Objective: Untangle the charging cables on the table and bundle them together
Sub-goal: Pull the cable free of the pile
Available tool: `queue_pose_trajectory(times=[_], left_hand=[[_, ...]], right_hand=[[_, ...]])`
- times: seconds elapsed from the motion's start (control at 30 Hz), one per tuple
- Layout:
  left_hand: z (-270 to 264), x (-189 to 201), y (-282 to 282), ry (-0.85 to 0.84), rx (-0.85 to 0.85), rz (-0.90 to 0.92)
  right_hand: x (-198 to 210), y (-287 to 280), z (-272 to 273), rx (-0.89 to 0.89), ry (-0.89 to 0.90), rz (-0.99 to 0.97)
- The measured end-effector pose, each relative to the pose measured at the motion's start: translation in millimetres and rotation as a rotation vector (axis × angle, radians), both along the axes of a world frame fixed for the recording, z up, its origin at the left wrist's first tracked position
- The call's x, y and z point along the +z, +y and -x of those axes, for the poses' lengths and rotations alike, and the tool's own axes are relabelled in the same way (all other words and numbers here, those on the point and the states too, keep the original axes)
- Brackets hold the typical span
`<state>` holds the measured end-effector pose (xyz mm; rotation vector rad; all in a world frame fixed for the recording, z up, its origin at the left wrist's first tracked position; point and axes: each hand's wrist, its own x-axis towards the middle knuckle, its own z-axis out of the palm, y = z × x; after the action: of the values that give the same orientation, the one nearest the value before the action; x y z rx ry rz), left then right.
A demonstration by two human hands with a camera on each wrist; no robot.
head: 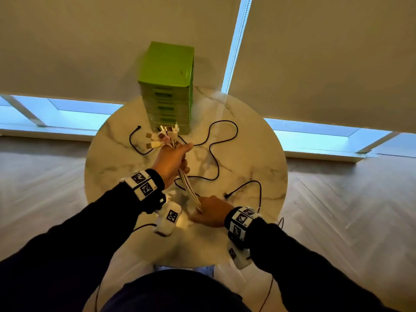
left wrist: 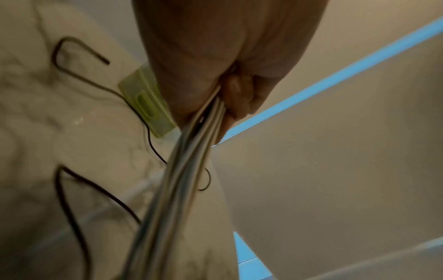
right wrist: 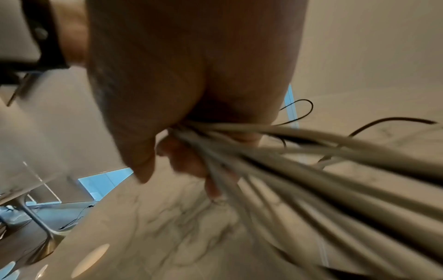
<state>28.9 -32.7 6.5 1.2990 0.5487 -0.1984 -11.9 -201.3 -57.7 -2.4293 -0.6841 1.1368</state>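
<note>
A bundle of several white charging cables [head: 188, 187] runs taut between my two hands above the round marble table [head: 258, 154]. My left hand [head: 174, 159] grips the bundle near its plug ends; the white USB plugs [head: 161, 137] fan out beyond the fist. My right hand [head: 210, 213] grips the same bundle lower, near the table's front. In the left wrist view the white cables [left wrist: 191, 161] leave my curled left hand [left wrist: 230, 98]. In the right wrist view my right hand [right wrist: 191, 151] closes round the white cables [right wrist: 311, 170]. A black cable [head: 216, 149] lies looped on the table.
A green plastic drawer tower [head: 167, 86] stands at the table's far edge, just behind the plugs. A second black cable end [head: 242, 189] lies right of my right hand. Window blinds hang behind the table; wooden floor surrounds it.
</note>
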Motion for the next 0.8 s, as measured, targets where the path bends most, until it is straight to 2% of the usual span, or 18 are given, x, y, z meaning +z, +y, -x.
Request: queue_pose_trajectory(times=[0.1, 0.2, 0.3, 0.37, 0.47, 0.6, 0.63, 0.67, 0.73, 0.8], left_hand=[[5, -9, 10, -0.043, -0.055, -0.104], [5, -14, 11, -0.064, -0.055, -0.094], [3, -23, 4, -0.047, -0.02, -0.09], [2, -32, -3, -0.042, 0.0, -0.074], [5, -43, -12, -0.029, -0.012, -0.024], [7, -55, -16, 0.006, -0.022, 0.124], [8, -58, -16, 0.017, -0.016, 0.156], [8, -60, -15, 0.03, -0.008, 0.179], [8, -62, -12, 0.055, 0.012, 0.222], [8, -63, -11, 0.076, 0.038, 0.27]], right_hand=[[7, -4, -11, 0.167, 0.149, -0.005], [17, -22, -38, 0.146, 0.173, 0.009], [14, -44, -72, -0.011, 0.065, -0.027], [3, -59, -88, -0.013, -0.07, 0.071], [-22, -81, -90, 0.162, -0.25, 0.445], [-45, -96, -76, 0.411, -0.366, 0.56], [-47, -97, -74, 0.412, -0.344, 0.557], [-46, -97, -73, 0.361, -0.275, 0.542], [-39, -92, -76, 0.145, -0.1, 0.412], [-26, -85, -83, -0.123, -0.1, 0.155]])
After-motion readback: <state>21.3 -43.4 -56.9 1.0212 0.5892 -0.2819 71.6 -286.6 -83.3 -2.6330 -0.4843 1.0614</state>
